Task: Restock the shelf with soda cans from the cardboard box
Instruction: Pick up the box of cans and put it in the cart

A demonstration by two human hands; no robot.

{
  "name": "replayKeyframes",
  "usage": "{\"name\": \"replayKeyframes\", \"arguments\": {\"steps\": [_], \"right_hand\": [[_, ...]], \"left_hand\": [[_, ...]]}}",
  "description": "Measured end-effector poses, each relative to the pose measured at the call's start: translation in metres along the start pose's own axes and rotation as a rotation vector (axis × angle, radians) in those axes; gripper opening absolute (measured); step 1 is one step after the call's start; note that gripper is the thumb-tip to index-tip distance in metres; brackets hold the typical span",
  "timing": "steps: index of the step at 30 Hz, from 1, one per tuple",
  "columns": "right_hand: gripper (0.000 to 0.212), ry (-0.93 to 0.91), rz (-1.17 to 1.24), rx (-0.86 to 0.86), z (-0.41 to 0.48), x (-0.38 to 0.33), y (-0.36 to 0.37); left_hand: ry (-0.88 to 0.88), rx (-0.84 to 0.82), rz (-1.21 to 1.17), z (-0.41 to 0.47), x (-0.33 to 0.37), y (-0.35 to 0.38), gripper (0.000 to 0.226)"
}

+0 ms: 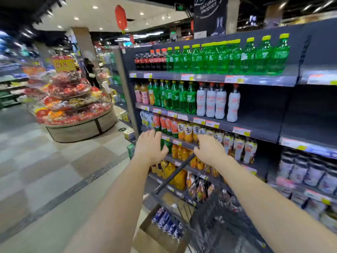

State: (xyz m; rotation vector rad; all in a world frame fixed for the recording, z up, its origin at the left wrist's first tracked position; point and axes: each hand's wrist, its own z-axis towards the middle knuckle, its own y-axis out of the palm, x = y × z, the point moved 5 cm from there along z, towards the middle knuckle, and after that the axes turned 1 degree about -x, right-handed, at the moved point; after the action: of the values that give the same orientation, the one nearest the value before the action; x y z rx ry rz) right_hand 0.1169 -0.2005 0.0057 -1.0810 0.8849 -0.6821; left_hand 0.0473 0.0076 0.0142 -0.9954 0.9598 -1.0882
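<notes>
Both hands are stretched out in front of the shelf (255, 123) with fingers spread and loose, holding nothing: the left hand (149, 147) covers part of a shelf edge, and whether the right hand (209, 150) touches the edge behind it cannot be told. Below the forearms the cardboard box (156, 241) stands open by the left side of a wire cart (215, 221), with blue soda cans (166, 222) packed along its far side, their labels too blurred to read. The frame's lower edge cuts off the box, and what it rests on is hidden.
</notes>
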Motion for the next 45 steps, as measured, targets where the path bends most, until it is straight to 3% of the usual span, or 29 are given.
{"name": "replayKeyframes", "arguments": {"steps": [8,15,22,26,31,41,45], "right_hand": [[0.048,-0.126,0.01,-0.119,0.087,-0.124,0.092],[0.045,-0.111,0.04,-0.167,0.173,-0.234,0.165],[0.04,-0.12,0.039,-0.172,0.24,-0.297,0.233],[0.014,-0.118,0.021,-0.202,0.274,-0.303,0.277],[0.034,-0.063,0.054,-0.231,0.333,-0.288,0.335],[0.02,0.155,0.127,-0.288,0.424,-0.223,0.429],[0.037,0.253,0.11,-0.286,0.427,-0.189,0.458]], "left_hand": [[-0.085,-0.056,-0.048,0.006,-0.13,0.056,0.062],[-0.133,-0.179,-0.031,0.028,-0.275,0.104,0.063],[-0.18,-0.195,-0.052,0.067,-0.37,0.154,0.057],[-0.181,-0.229,-0.058,0.095,-0.397,0.202,0.061],[-0.129,-0.286,-0.03,0.153,-0.418,0.26,0.06],[0.01,-0.39,-0.078,0.281,-0.412,0.359,0.062],[0.146,-0.451,-0.041,0.309,-0.386,0.403,0.06]]}}
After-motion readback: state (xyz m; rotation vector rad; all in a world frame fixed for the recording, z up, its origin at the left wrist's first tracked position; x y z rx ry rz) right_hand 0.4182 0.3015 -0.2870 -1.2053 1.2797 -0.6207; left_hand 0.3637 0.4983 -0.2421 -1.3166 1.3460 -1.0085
